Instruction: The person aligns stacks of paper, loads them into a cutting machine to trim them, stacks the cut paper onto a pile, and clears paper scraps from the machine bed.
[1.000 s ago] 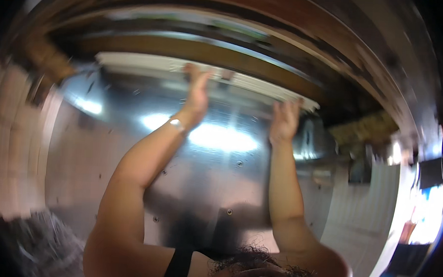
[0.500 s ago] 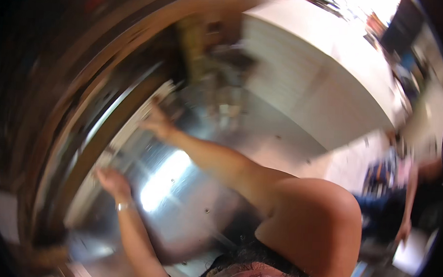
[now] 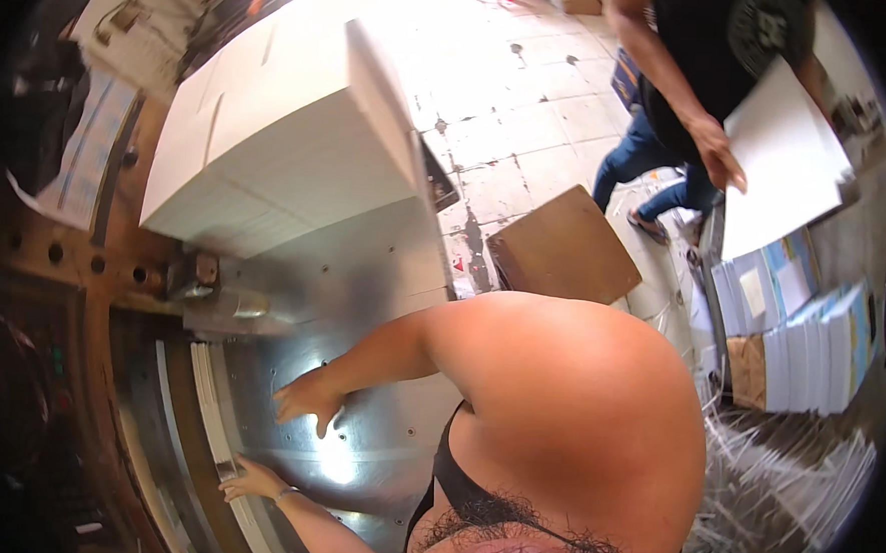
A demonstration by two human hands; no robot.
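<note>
A narrow white stack of paper point(image 3: 207, 389) lies along the inner edge of a shiny metal table point(image 3: 364, 262), close to the machine. My left hand point(image 3: 254, 480) rests against the near part of this stack, fingers stretched out and touching its edge. Over the bare metal, to the right of the stack, my right hand point(image 3: 311, 400) hangs with its fingers apart and nothing in them. A bright reflection shows on the metal just below it.
A tall block of white paper point(image 3: 278, 168) stands at the table's far end. Beyond the table are a brown board point(image 3: 565, 245) and a co-worker holding white sheets point(image 3: 785, 159). Bound stacks point(image 3: 810, 346) and paper shreds point(image 3: 763, 484) lie at the right.
My view has swung round and is sharper now. My right hand, earlier at the pale stack's edge, has come away from it over the metal. My left hand stays at the stack.
</note>
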